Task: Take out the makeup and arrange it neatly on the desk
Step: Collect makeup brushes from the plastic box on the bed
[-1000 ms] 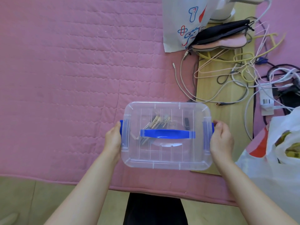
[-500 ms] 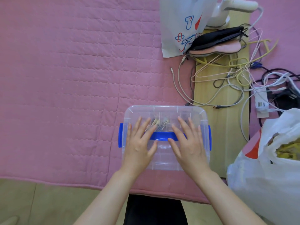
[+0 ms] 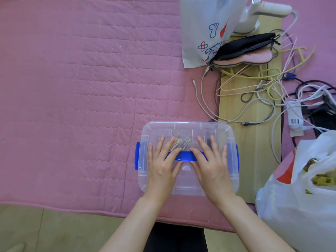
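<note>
Both hands lie flat, fingers spread, on the lid of a clear storage box [image 3: 187, 157]: left hand [image 3: 162, 165] beside right hand [image 3: 211, 167], gripping nothing. The box's long axis runs left to right, blue latches [image 3: 137, 155] at each end (equally near each hand). Inside, blurred slim items, possibly makeup [image 3: 179, 142]. Beyond lies the pink quilted cover [image 3: 81, 79].

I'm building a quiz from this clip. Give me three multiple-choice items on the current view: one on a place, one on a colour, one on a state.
1. The clear storage box rests mostly on:
A pink quilted cover
B white plastic bag
C black pouch

2. The box's carry handle is:
A red
B blue
C yellow

3. The lid is:
A off
B propped half open
C on, under both hands

Key: 1 A, the pink quilted cover lies beneath it; 2 B, a blue bar shows between the hands; 3 C, left hand and right hand lie flat on it.
</note>
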